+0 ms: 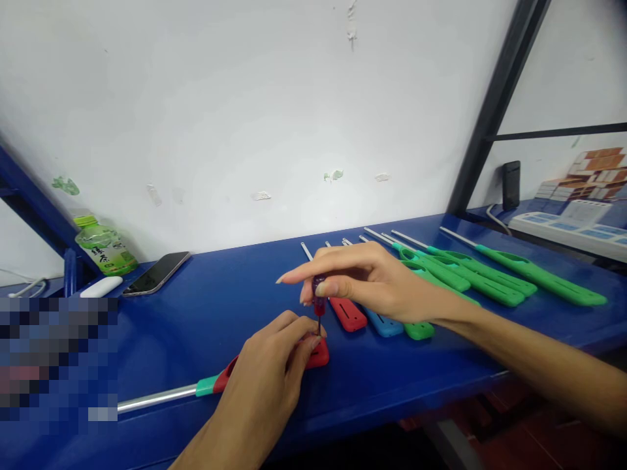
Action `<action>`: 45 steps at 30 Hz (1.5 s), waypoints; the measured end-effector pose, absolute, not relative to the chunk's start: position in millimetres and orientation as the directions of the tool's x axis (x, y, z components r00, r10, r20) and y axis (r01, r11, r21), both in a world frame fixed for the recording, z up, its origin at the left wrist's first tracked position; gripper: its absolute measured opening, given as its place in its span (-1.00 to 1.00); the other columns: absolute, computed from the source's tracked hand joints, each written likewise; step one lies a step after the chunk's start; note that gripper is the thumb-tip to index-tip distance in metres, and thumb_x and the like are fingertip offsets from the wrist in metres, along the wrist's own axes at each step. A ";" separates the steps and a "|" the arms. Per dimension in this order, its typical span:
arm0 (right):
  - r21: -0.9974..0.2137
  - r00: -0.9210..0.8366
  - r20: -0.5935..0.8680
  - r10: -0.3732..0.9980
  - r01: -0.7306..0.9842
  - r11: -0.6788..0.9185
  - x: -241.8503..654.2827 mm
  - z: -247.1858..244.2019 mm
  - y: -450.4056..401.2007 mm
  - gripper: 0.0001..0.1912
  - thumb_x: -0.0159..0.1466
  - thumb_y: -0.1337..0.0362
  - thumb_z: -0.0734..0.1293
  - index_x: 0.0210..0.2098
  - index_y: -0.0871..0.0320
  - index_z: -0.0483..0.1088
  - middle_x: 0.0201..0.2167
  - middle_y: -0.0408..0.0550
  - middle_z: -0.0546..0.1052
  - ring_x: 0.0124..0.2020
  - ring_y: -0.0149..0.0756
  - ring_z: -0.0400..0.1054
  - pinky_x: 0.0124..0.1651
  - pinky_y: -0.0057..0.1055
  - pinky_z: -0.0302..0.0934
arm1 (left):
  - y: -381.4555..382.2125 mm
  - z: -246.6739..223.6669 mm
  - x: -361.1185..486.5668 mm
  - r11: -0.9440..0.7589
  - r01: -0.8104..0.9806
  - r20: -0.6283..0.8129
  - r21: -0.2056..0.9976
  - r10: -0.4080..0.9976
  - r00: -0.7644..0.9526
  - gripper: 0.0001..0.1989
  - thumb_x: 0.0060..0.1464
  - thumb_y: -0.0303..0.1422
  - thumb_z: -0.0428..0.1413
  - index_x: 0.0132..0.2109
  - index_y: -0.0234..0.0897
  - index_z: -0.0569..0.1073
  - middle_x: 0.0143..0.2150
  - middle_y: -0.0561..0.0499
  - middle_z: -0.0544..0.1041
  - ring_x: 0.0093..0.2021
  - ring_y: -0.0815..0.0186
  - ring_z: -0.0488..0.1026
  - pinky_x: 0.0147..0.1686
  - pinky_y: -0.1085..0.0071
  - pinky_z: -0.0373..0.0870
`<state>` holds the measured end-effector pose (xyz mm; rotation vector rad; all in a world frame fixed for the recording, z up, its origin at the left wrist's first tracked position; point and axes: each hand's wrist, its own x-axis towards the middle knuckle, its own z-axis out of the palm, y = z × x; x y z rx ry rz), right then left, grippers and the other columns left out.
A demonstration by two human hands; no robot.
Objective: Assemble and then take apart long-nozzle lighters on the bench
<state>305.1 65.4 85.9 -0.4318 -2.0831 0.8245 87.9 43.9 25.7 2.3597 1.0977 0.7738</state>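
A red lighter (pixel 319 353) with a teal collar and a long metal tube lies on the blue table, its tube pointing left. My left hand (pixel 272 356) is closed over its handle, the fingertips near the handle's right end. Above that end my right hand (pixel 365 277) pinches a small screwdriver (pixel 319 301) with a dark reddish handle, held upright. The screwdriver's thin shaft points down at the red handle beside my left fingertips, which hide its tip. My right index finger stretches out to the left.
Right of my hands lie another red lighter (pixel 349 314), a blue one (pixel 385 324) and several green ones (pixel 563 284). A phone (pixel 157 273), a white object (pixel 101 286) and a green bottle (pixel 108 248) stand or lie at the back left. A power strip (pixel 573 228) is far right.
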 end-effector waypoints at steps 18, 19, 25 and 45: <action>-0.510 -0.588 0.652 0.480 0.128 0.850 304.1 89.0 65.0 -0.67 0.47 0.40 0.37 0.18 0.06 0.57 -0.14 -0.06 0.55 -0.14 -0.34 0.43 -0.07 -0.34 0.36 | 45.7 23.7 87.4 -0.613 0.541 0.322 0.575 0.778 0.540 -0.70 0.42 -0.37 -0.04 -0.22 -0.17 0.56 -0.21 0.02 0.58 -0.25 0.28 0.53 -0.22 0.35 0.36; -0.534 -0.606 0.641 0.471 0.087 0.841 304.3 88.8 65.0 -0.63 0.49 0.44 0.32 0.21 0.04 0.54 -0.08 -0.05 0.58 -0.10 -0.33 0.45 -0.03 -0.32 0.37 | 45.7 23.8 87.2 -0.613 0.544 0.322 0.573 0.779 0.538 -0.70 0.41 -0.37 -0.04 -0.22 -0.17 0.56 -0.21 0.01 0.58 -0.25 0.27 0.53 -0.22 0.35 0.36; -0.401 -0.473 0.764 0.439 0.186 0.897 301.0 82.6 65.6 -0.76 0.33 0.28 0.53 0.01 0.03 0.66 -0.40 -0.20 0.39 -0.32 -0.36 0.31 -0.23 -0.40 0.32 | 45.1 22.2 87.0 -0.634 0.565 0.335 0.528 0.767 0.547 -0.69 0.42 -0.38 -0.06 -0.24 -0.18 0.54 -0.24 0.00 0.59 -0.27 0.25 0.54 -0.23 0.34 0.36; -0.499 -0.474 0.742 0.474 0.082 0.863 298.5 81.8 64.8 -0.85 0.38 0.42 0.47 -0.09 0.15 0.66 -0.34 -0.16 0.62 -0.29 -0.40 0.46 -0.20 -0.44 0.34 | 44.6 19.3 86.8 -0.620 0.569 0.310 0.540 0.775 0.551 -0.70 0.45 -0.39 -0.07 -0.16 -0.17 0.55 -0.19 0.01 0.56 -0.23 0.25 0.52 -0.20 0.32 0.35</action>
